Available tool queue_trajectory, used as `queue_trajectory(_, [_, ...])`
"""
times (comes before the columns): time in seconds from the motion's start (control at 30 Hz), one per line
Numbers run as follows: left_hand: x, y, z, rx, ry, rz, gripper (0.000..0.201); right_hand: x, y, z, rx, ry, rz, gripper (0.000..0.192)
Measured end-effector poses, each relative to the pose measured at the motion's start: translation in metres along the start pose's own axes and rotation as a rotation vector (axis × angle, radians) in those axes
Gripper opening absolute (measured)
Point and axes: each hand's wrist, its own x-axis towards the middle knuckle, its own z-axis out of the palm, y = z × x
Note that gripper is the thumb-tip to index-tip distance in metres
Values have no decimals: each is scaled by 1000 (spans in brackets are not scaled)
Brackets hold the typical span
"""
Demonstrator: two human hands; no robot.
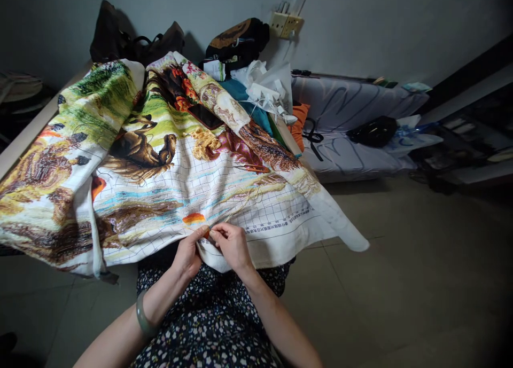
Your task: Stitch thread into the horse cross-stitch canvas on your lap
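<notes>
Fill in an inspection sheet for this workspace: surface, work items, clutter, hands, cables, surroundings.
Surface: table with a pale edge showing at left, mostly draped by the cloth.
Work items: patterned, gridded cloth, hanging over the near edge; tan yarn and purple yarn lie on it.
Clutter: dark phone on the cloth; dark bag, black-and-brown pouch and white plastic bag behind.
Hands: left hand pinches the cloth's near edge; right hand has fingertips together beside it, contents too small to tell.
Cables: pale cord hanging below the wall socket; far end unclear.
Surroundings: covered sofa at right, orange cushion, tiled floor.
</notes>
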Motion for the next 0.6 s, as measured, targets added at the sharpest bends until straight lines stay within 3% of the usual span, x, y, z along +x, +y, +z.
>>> queue_trajectory(0.13, [1, -7, 0, 2, 15, 90, 25, 5, -7, 1, 51, 53, 80, 8])
queue_trajectory(0.23, [-2, -10, 1, 2, 13, 161, 29, 7, -14, -2, -8, 14, 49, 14])
queue_trajectory(0.4, [-5, -17, 0, -6, -32, 227, 30, 6, -32, -8, -303, -93, -147, 36])
queue_trajectory(0.6, [0, -19, -3, -16, -38, 206, 29, 16, -45, 0, -715, -165, -143, 23])
